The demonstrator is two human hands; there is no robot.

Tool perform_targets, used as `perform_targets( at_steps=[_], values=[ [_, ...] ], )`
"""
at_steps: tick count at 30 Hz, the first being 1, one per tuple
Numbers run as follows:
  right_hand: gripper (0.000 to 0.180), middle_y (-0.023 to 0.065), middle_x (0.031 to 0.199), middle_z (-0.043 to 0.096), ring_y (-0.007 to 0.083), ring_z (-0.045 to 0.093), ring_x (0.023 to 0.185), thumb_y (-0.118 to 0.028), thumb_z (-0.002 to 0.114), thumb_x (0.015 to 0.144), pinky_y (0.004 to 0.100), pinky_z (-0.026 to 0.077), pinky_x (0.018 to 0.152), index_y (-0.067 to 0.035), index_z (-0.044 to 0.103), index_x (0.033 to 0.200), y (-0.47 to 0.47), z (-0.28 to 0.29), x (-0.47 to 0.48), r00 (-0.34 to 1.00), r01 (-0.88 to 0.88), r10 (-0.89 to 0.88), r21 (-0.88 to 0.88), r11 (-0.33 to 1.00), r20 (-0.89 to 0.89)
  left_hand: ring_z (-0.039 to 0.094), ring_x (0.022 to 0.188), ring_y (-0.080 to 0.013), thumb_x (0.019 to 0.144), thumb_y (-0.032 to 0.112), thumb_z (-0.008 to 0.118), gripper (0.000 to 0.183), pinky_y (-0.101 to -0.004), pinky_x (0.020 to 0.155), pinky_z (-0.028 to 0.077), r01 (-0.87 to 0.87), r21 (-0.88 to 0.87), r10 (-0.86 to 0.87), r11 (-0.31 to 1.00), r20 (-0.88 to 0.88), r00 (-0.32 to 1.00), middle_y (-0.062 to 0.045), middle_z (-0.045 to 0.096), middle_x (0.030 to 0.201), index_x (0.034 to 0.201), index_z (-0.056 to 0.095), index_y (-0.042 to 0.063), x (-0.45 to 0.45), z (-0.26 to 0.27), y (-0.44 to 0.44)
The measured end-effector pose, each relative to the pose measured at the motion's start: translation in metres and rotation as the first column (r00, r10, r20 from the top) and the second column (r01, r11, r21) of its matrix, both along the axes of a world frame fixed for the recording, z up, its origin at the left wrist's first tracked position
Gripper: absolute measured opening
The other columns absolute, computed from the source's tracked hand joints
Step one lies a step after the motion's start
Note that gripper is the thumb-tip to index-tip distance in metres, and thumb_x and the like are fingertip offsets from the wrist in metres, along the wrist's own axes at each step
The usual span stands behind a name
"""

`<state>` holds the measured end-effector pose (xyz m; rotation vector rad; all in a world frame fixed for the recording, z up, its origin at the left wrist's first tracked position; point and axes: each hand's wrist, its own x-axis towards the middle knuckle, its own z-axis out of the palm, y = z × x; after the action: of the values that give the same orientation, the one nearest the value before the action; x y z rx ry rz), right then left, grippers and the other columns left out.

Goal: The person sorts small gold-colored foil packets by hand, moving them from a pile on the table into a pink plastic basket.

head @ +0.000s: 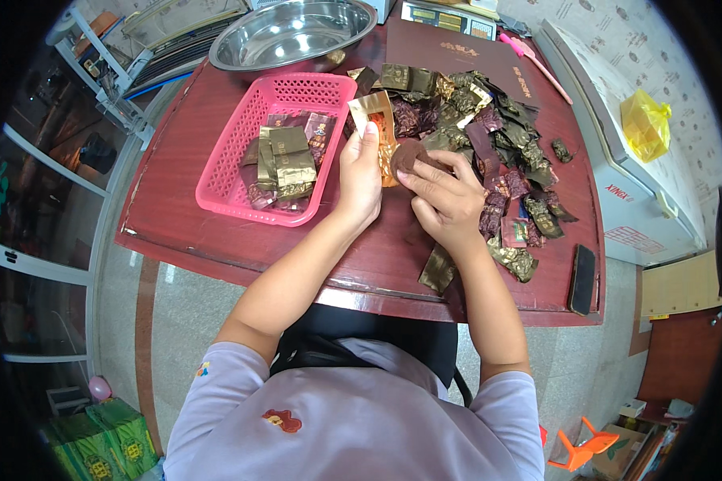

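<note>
My left hand [361, 171] holds a gold foil packet [386, 135] upright, thumb across its front. Against the packet's right side my right hand [448, 198] presses a brown cloth [410, 157] bunched under its fingers. Left of my hands stands a pink plastic basket [222, 174] with several purple and gold foil packets [287, 156] lying inside. A loose heap of crumpled dark gold and maroon foil packets [457, 114] spreads behind and to the right of my right hand. One flat dark gold packet [438, 269] lies below my right wrist.
A steel basin [295, 36] stands at the back left. Behind the heap are a brown flat box [457, 48] and a digital scale [448, 21]. A pink fly swatter [541, 66] lies at the back right, a phone [582, 279] near the right edge. A white freezer [638, 174] adjoins the table [216, 252].
</note>
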<state>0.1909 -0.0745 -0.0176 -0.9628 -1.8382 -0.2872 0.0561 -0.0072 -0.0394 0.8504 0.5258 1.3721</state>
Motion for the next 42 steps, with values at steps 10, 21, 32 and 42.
perform_targets(
  at_steps=[10, 21, 32, 42],
  values=[
    [0.048, 0.0128, 0.115, 0.068, 0.0377, 0.061, 0.114, 0.003, 0.066, 0.066, 0.0463, 0.052, 0.098, -0.011, 0.075, 0.111, 0.000, -0.011, -0.011, 0.988, -0.144, 0.145, 0.016, 0.989, -0.044, 0.063, 0.101, -0.0170, 0.107, 0.038, 0.043, 0.036, -0.0318, 0.087, 0.054, 0.077, -0.185, -0.071, 0.980, 0.038, 0.997, -0.009, 0.062, 0.110, 0.126, 0.050, 0.008, 0.006, -0.003, -0.008],
    [0.047, 0.0132, 0.119, 0.066, 0.0397, 0.058, 0.117, 0.007, 0.067, 0.071, 0.0459, 0.049, 0.099, -0.010, 0.072, 0.115, 0.007, -0.018, -0.015, 0.994, -0.015, 0.006, -0.090, 0.996, -0.106, 0.056, 0.122, -0.0231, 0.107, 0.050, 0.027, 0.061, -0.0375, 0.106, 0.044, 0.386, -0.057, -0.361, 0.921, 0.248, 0.899, -0.014, 0.058, 0.134, 0.136, 0.049, 0.001, 0.006, 0.009, -0.024],
    [0.035, 0.0093, 0.110, 0.068, 0.0325, 0.055, 0.109, 0.001, 0.071, 0.072, 0.0403, 0.050, 0.091, -0.010, 0.076, 0.104, 0.016, -0.004, 0.021, 0.905, 0.426, -0.424, 0.088, 0.900, -0.039, 0.062, 0.115, -0.0192, 0.106, 0.022, 0.044, 0.039, -0.0382, 0.101, 0.050, 0.556, -0.025, -0.554, 0.831, 0.053, 0.831, -0.012, 0.060, 0.129, 0.139, 0.047, 0.000, 0.010, -0.001, -0.022],
    [0.037, 0.0038, 0.110, 0.069, 0.0306, 0.058, 0.105, -0.002, 0.073, 0.067, 0.0408, 0.051, 0.089, -0.013, 0.077, 0.102, 0.009, -0.007, 0.002, 0.988, 0.141, -0.146, 0.110, 0.984, 0.040, 0.058, 0.120, -0.0198, 0.106, 0.025, 0.040, 0.037, -0.0373, 0.105, 0.046, 0.658, 0.008, -0.592, 0.753, 0.446, 0.671, -0.010, 0.059, 0.129, 0.137, 0.048, 0.005, 0.004, -0.007, -0.010]
  ],
)
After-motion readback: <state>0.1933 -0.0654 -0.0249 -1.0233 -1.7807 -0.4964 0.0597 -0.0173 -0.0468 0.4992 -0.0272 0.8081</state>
